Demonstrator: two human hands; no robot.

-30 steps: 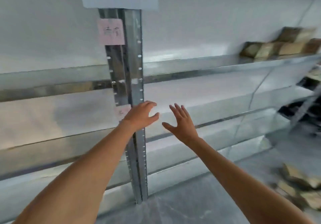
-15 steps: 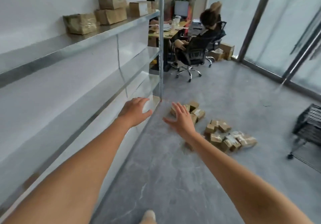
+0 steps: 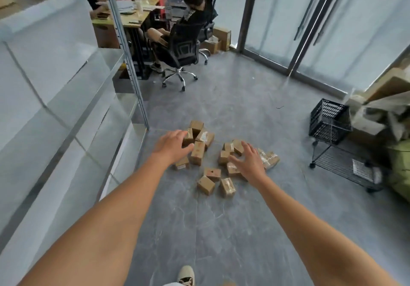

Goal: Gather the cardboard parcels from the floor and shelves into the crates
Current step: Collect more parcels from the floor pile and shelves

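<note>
Several small cardboard parcels [image 3: 206,184] lie scattered in a heap on the grey floor ahead of me. Both my arms are stretched out in front. My left hand [image 3: 173,147] hovers with relaxed fingers in front of the heap's left side and holds nothing. In front of the heap's right side my right hand [image 3: 249,162] is spread, also bare of any parcel. A black wire crate [image 3: 329,119] stands on a low wheeled rack [image 3: 346,163] to the right of the parcels.
Metal shelving [image 3: 66,112] runs along the left, its upright post [image 3: 133,68] near the parcels. A person sits on a swivel chair [image 3: 179,50] at a desk at the back. Glass doors are at the back right; stacked cardboard [image 3: 386,108] is at the far right.
My view has swung from the shelving to the floor and I have moved closer to the parcel heap. Both hands stay extended and hold nothing.
</note>
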